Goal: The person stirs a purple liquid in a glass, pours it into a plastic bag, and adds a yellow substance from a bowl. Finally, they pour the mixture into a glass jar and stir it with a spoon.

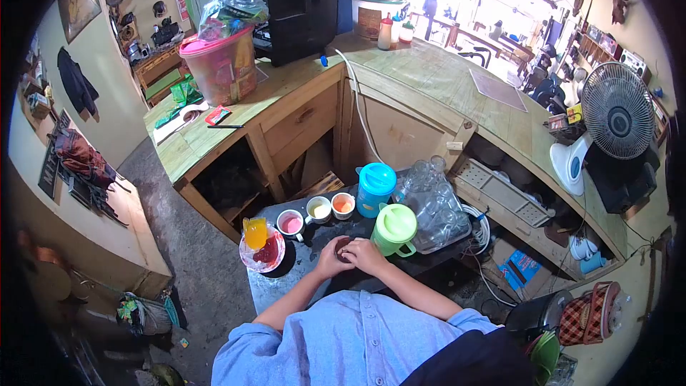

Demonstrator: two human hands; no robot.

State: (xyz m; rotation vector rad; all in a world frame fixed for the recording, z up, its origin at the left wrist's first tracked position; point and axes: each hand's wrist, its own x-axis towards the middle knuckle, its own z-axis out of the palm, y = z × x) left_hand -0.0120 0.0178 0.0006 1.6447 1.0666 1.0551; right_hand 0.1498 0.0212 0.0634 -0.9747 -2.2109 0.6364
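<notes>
My left hand and my right hand meet in front of my body over a dark low table. Both have curled fingers around something small and dark, mostly covered, whose kind I cannot make out. Just right of them stands a lidded green pitcher, with a lidded blue pitcher behind it. Beyond my left hand is a row of white cups: a cup with pink contents, a cup with pale yellow contents and a cup with orange contents. A tub of red contents has a yellow cup at its edge.
Clear glassware crowds a tray right of the pitchers. A wooden counter wraps around the front, carrying a pink-lidded bucket, a black speaker and a fan. White cable lies coiled at the right.
</notes>
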